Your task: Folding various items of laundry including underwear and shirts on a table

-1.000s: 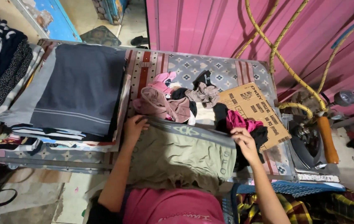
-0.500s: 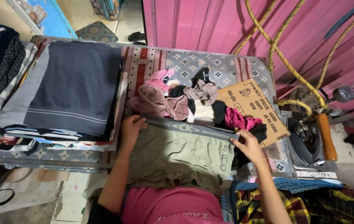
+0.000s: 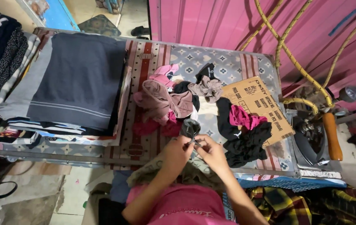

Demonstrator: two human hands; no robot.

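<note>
My left hand (image 3: 178, 151) and my right hand (image 3: 212, 151) meet at the near edge of the patterned table (image 3: 236, 66), both pinching a small dark grey piece of cloth (image 3: 190, 127) held up between them. An olive-green garment (image 3: 178, 173) hangs bunched below my hands, over the table edge and against my pink shirt. Just beyond my hands lies a heap of small clothes: mauve and pink pieces (image 3: 161, 100), a taupe piece (image 3: 206, 88), and black and magenta ones (image 3: 244, 129).
A tall stack of folded clothes topped by a dark navy garment (image 3: 78, 79) fills the table's left. A brown cardboard sheet (image 3: 261, 104) lies to the right, a clothes iron with an orange handle (image 3: 319, 137) beyond it. Yellow cords (image 3: 294, 58) hang along the pink corrugated wall.
My hands left the spread olive garment, which has slid off the table toward me, and came together on a small dark grey cloth.
</note>
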